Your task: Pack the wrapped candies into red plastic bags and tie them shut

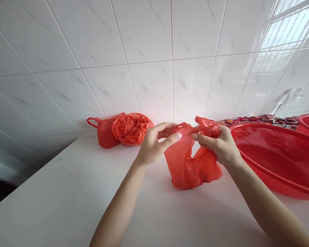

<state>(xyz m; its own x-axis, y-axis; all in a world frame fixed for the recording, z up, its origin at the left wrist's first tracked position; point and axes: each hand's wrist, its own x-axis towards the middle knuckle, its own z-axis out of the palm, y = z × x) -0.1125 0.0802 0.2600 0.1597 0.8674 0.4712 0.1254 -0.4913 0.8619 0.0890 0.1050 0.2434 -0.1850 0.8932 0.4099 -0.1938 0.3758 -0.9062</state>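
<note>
Together: left hand (154,142), right hand (220,144), bag (187,168)

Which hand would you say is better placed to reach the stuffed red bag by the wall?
Left, probably. Both hands pinch the loose red bag, but the left hand sits close to the stuffed bag, while the right hand is farther off, beside the red basket.
</note>
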